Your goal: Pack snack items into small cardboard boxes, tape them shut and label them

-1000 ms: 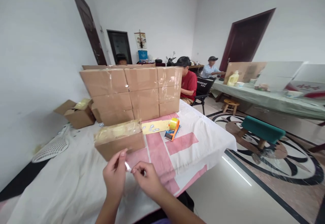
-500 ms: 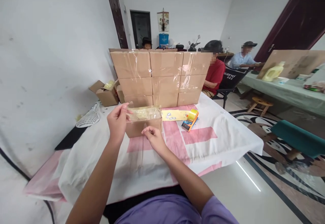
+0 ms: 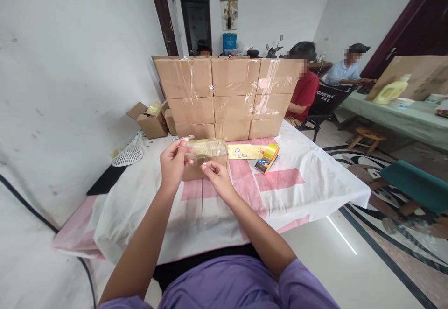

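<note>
A small cardboard box (image 3: 192, 172) stands on the cloth in front of me, its top covered with wrinkled clear yellowish tape (image 3: 212, 147). My left hand (image 3: 172, 164) is at the box's left end, finger and thumb pinched on a piece of clear tape (image 3: 188, 137). In front of the box's near side is my right hand (image 3: 219, 176), its thumb and forefinger pressed together. Whatever lies between those fingertips is too small to make out. An orange and blue tape dispenser with a yellow roll (image 3: 269, 155) lies to the right, out of both hands.
Stacked taped cartons (image 3: 233, 110) form a wall behind the box. At left are an open carton (image 3: 153, 124), a white perforated scoop-like object (image 3: 129, 154) and a dark flat object (image 3: 108, 178). A yellow printed strip (image 3: 245, 151) lies beside the box. A person in red (image 3: 308, 92) sits beyond.
The view has shifted, so the scene sits slightly higher and farther right. My hands have come closer together, the right one nearer the box's front. The dispenser stays put.
</note>
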